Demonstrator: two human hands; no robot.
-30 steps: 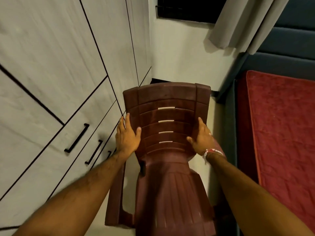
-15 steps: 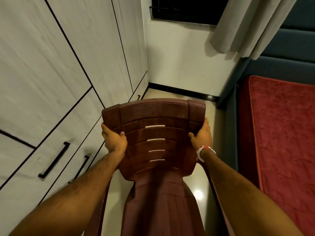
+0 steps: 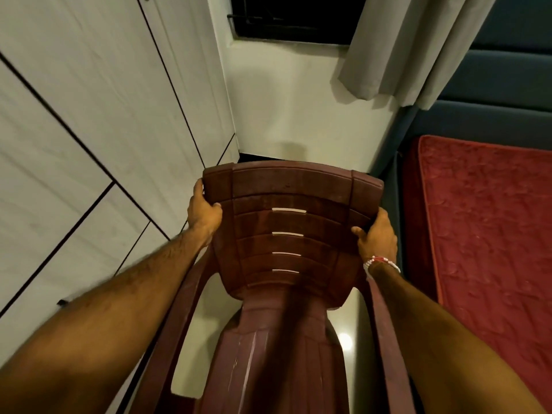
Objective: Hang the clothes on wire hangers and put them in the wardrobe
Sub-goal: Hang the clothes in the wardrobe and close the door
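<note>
A maroon plastic chair [image 3: 286, 225] fills the middle of the view, its slotted backrest turned towards me. My left hand [image 3: 203, 210] grips the left edge of the backrest, thumb on the near face. On the right edge my right hand [image 3: 378, 234], with a beaded band at the wrist, grips the backrest the same way. The white wardrobe [image 3: 89, 130] with thin black lines runs along the left, doors closed. No clothes or wire hangers are in view.
A bed with a red cover [image 3: 490, 234] and a blue padded headboard [image 3: 507, 79] lies to the right. A grey curtain [image 3: 406, 46] hangs beside a dark window [image 3: 292, 16]. A narrow strip of glossy floor [image 3: 346, 339] lies between wardrobe and bed.
Both hands have shifted from the lower part of the backrest to its upper side edges. The chair has come up and closer to me, and the wardrobe handles have slid out of view.
</note>
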